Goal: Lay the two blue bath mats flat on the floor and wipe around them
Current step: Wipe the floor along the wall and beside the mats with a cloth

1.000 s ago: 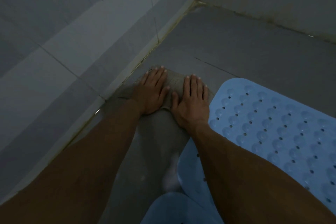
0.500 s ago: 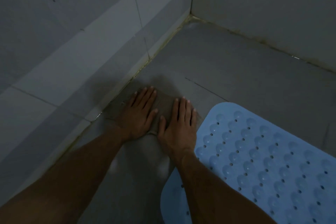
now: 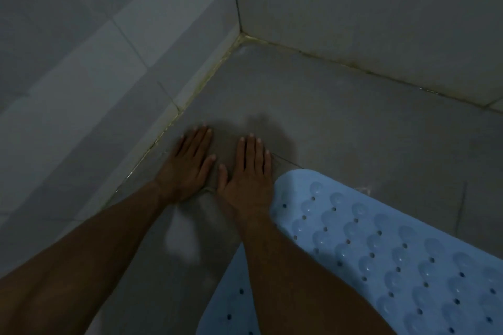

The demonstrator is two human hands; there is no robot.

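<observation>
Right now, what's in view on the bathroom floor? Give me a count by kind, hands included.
Blue bath mats: 1 in view, the blue bath mat lying flat beside the right hand
Cloths: 1, the cloth, dim, under both palms
Hands: 2, left hand and right hand, fingers straight, pressing the cloth
Total: 4

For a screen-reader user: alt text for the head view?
Left hand and right hand press a grey cloth flat on the grey floor near a tiled corner, beside a blue bath mat.
</observation>
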